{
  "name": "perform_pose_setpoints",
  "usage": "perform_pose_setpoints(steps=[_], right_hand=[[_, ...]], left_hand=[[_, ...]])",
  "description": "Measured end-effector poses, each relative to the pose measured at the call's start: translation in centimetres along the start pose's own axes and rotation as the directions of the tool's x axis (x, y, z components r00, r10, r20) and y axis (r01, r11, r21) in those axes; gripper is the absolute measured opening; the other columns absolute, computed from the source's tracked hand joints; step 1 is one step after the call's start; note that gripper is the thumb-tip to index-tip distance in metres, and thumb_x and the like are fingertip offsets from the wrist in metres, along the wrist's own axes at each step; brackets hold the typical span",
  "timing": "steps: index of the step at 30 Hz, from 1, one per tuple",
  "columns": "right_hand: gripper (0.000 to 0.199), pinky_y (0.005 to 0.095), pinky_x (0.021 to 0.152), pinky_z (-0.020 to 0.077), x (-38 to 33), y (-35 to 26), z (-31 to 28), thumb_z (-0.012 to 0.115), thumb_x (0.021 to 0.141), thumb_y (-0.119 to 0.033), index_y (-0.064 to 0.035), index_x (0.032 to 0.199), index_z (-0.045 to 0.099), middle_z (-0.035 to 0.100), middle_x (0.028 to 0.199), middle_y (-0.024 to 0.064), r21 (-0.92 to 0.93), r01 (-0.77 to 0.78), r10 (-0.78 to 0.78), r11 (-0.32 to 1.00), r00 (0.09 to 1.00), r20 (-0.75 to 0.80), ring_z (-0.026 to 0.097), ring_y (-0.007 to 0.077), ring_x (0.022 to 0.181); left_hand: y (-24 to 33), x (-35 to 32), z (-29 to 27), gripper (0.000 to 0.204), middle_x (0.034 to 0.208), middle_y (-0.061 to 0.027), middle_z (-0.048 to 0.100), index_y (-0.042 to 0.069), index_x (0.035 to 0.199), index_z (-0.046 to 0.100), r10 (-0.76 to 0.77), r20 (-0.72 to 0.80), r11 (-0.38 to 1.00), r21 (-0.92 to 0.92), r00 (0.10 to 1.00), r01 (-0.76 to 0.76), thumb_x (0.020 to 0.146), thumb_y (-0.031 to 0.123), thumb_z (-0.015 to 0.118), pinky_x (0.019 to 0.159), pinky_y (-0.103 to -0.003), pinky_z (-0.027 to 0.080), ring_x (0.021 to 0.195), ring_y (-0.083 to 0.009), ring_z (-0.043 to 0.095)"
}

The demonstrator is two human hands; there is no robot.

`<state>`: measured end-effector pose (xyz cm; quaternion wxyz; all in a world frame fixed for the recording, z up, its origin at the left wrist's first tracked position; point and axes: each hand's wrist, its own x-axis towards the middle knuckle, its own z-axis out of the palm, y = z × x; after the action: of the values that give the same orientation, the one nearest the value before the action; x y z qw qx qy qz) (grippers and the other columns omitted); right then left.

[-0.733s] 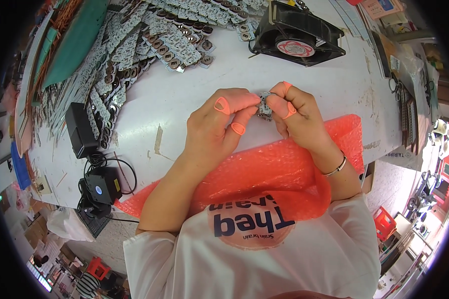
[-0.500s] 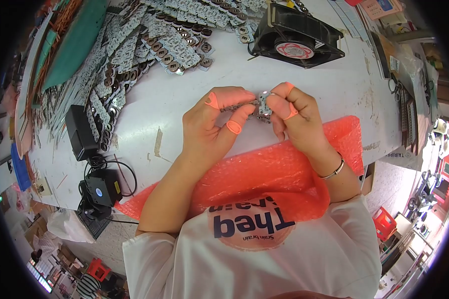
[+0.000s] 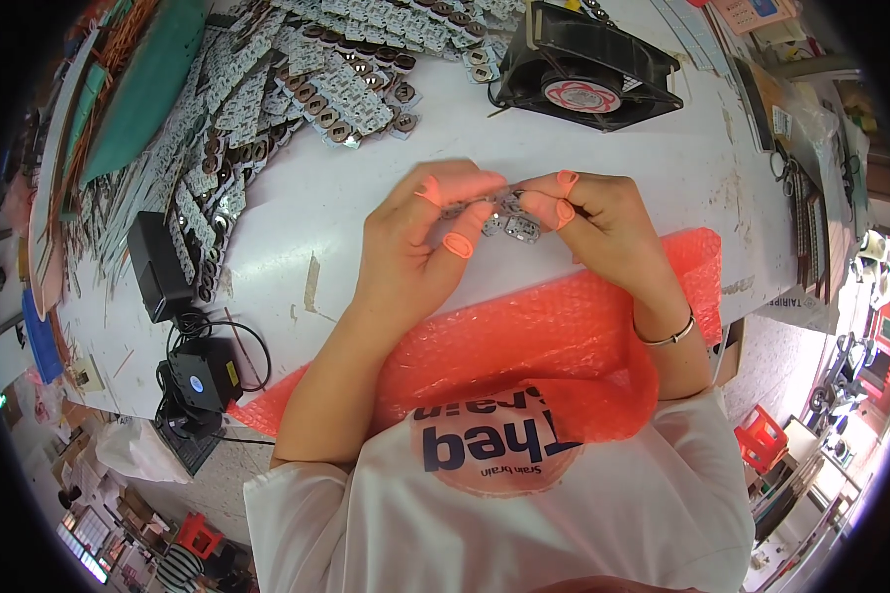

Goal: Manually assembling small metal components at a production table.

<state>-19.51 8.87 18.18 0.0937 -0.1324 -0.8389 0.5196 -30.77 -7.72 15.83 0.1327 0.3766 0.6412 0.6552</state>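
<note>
Both my hands meet above the white table, with orange finger cots on thumbs and index fingers. My left hand [image 3: 417, 222] pinches a strip of small circuit boards [image 3: 520, 229] between thumb and index finger; part of the strip is hidden behind the fingers. From the other side my right hand [image 3: 591, 212] is closed on the strip's right end, thumb and index finger pressed together. Silvery board pieces hang below the fingertips. Red bubble wrap [image 3: 524, 336] lies under my forearms, along the table's near edge.
Heaped circuit board strips [image 3: 336, 94] cover the far left. A black fan [image 3: 588, 74] stands at the far right. Black power adapters [image 3: 206, 371] with cables sit on the near left, and scissors [image 3: 783, 168] lie by the right edge.
My right hand has turned and its fingers have moved slightly left and down, toward my left fingertips. The board piece it held upright now hangs lower between the hands.
</note>
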Motion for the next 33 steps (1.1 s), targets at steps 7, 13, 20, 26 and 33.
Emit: perform_pose_setpoints(steps=[7,13,20,26,33], right_hand=[[0.013,0.0206,0.051,0.0388,-0.4,0.1,-0.6,0.065,0.087,-0.011,0.0008,0.091,0.069,0.06,0.067,0.0025,0.015,0.048,-0.046,0.999,0.993,-0.107,0.049,0.006,0.058],[0.011,0.0209,0.053,0.0409,-0.4,-0.1,-0.4,0.065,0.086,-0.008,0.0024,0.089,0.069,0.062,0.069,0.0034,-0.095,0.091,-0.093,0.991,0.996,-0.014,0.052,0.0074,0.059],[0.012,0.022,0.054,0.0432,-0.4,0.1,-0.7,0.065,0.087,-0.01,0.0014,0.09,0.069,0.063,0.071,0.0045,0.1,0.059,-0.048,0.993,0.993,-0.107,0.055,0.0089,0.059],[0.012,0.0223,0.053,0.0429,-0.5,0.3,-0.3,0.064,0.087,-0.01,0.0002,0.09,0.069,0.062,0.067,0.0033,0.206,-0.022,0.01,0.978,0.998,0.056,0.055,0.009,0.058],[0.019,0.0204,0.039,0.0326,-0.7,-1.4,-0.8,0.057,0.094,-0.018,-0.0006,0.089,0.059,0.052,0.057,0.0016,0.519,-0.329,0.191,0.789,0.934,0.302,0.042,0.0056,0.043]], left_hand=[[0.0,-0.5,0.2,0.02,0.09,-0.0082,0.067,0.003,0.102,0.064,-0.228,0.067,0.971,-0.055,0.971,0.231,0.082,0.0,0.066,0.069,-0.024,0.052,0.079,-0.0143,0.064],[0.3,-0.4,0.0,0.019,0.101,-0.0089,0.062,-0.002,0.106,0.058,-0.201,0.16,0.972,-0.09,0.966,0.217,0.087,-0.004,0.06,0.079,-0.028,0.052,0.088,-0.016,0.063],[0.2,-0.2,0.5,0.019,0.092,-0.0068,0.065,-0.001,0.104,0.061,-0.219,0.102,0.928,-0.285,0.97,0.24,0.085,0.0,0.064,0.07,-0.025,0.053,0.08,-0.0134,0.065],[1.0,0.0,0.1,0.017,0.087,-0.0069,0.064,-0.001,0.101,0.059,-0.391,0.141,0.843,-0.341,0.909,0.416,0.085,-0.001,0.064,0.067,-0.023,0.052,0.08,-0.0122,0.064],[1.7,0.4,-0.7,0.019,0.085,-0.007,0.064,0.001,0.098,0.058,-0.585,0.305,0.595,-0.469,0.752,0.653,0.082,-0.002,0.067,0.064,-0.028,0.056,0.07,-0.0171,0.065]])
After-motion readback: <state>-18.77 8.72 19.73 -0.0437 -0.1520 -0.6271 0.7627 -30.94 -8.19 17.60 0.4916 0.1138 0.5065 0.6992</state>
